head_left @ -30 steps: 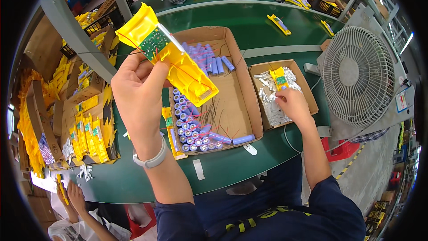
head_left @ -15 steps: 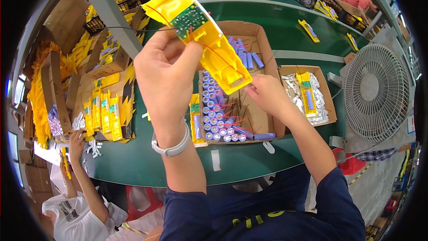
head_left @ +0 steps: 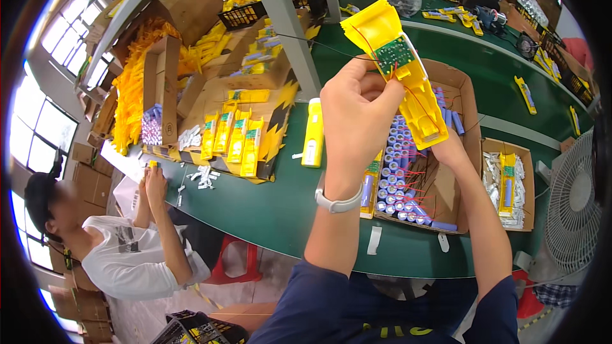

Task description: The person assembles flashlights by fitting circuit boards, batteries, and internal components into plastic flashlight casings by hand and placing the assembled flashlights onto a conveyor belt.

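My left hand (head_left: 357,118) grips a yellow plastic housing (head_left: 408,83) raised in front of me; a small green circuit board (head_left: 393,54) with thin red wires sits in its upper half. My right hand (head_left: 449,150) reaches up behind the housing's lower end and touches it, mostly hidden by it. Below them is an open cardboard box (head_left: 468,99) with rows of purple cylindrical battery cells (head_left: 398,178) and loose red wires. A white watch is on my left wrist.
A smaller box (head_left: 524,153) with white bags and a yellow part sits at right, by a white fan (head_left: 574,210). A yellow case (head_left: 313,132) lies on the green table (head_left: 280,204). Yellow parts in boxes crowd the left. A person (head_left: 121,242) in a white shirt works there.
My view has swung left, showing the seated person and stacked yellow parts. My right hand left the small box at right and came up under the yellow housing.
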Action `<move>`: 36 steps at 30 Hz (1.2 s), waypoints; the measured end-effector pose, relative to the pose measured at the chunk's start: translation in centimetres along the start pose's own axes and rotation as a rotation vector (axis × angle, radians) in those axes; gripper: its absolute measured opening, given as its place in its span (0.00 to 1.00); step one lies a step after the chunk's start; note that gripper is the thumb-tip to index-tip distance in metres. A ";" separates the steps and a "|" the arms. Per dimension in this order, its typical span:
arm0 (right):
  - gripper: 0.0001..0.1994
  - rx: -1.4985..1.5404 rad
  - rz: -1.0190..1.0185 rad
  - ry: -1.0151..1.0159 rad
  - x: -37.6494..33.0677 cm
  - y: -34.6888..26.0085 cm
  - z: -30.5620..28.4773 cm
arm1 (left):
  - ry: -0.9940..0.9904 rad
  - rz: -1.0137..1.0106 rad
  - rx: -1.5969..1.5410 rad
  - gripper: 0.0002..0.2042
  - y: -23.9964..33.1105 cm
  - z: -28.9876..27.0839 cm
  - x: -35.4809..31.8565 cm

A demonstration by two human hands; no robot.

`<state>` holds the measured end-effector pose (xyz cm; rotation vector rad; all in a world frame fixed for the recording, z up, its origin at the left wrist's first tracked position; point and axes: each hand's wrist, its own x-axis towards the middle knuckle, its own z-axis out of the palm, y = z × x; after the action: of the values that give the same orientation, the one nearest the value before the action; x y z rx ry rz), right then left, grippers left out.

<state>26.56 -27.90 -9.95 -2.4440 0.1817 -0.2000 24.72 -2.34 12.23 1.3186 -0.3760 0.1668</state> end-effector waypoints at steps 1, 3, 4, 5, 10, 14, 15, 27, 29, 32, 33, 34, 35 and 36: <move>0.13 0.009 -0.004 -0.002 0.3 0.1 0.3 | -0.005 0.010 0.013 0.12 0.1 0.1 0.0; 0.13 0.081 0.060 -0.105 0.6 0.8 -0.3 | -0.006 0.005 -0.020 0.12 0.0 0.8 0.1; 0.13 0.079 0.067 -0.099 0.2 -0.1 -1.0 | -0.014 0.003 -0.024 0.12 0.1 0.8 0.1; 0.13 0.147 0.090 -0.092 -0.2 -1.1 -1.6 | -0.003 0.000 0.001 0.12 0.2 0.6 0.1; 0.18 0.404 -0.009 0.258 -4.3 -10.8 -8.6 | 0.016 -0.015 0.069 0.13 0.4 -0.1 0.0; 0.19 0.783 -0.173 0.332 -8.1 -14.3 -14.9 | -0.005 -0.004 0.093 0.13 -0.1 1.7 -0.1; 0.19 0.784 -0.167 0.342 -8.8 -15.0 -15.6 | -0.012 -0.012 0.112 0.13 -0.3 1.9 -0.2; 0.20 0.372 -0.871 0.583 -8.5 -15.8 -12.4 | -0.041 0.030 0.204 0.11 -1.3 4.4 -1.0; 0.21 0.280 -0.893 0.616 -8.2 -16.1 -12.2 | -0.047 0.097 0.322 0.10 -1.5 4.6 -1.1; 0.22 0.184 -0.792 0.618 -7.8 -15.5 -11.1 | -0.065 0.096 0.372 0.10 -2.3 4.8 -1.1; 0.23 0.194 -0.773 0.592 -7.7 -15.2 -10.9 | -0.075 0.092 0.376 0.10 -2.2 4.8 -1.2; 0.24 0.203 -0.754 0.567 -7.6 -15.0 -10.7 | -0.076 0.093 0.373 0.10 -2.1 4.8 -1.2; 0.24 0.199 -0.754 0.568 -7.4 -14.8 -10.5 | -0.080 0.081 0.395 0.10 -2.0 4.9 -1.2; 0.24 0.222 -0.759 0.577 -7.2 -14.7 -10.4 | -0.083 0.070 0.417 0.10 -2.0 4.9 -1.3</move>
<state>18.72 -21.74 6.70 -2.0607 -0.5068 -1.1844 23.36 -7.41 10.96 1.7281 -0.4750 0.2602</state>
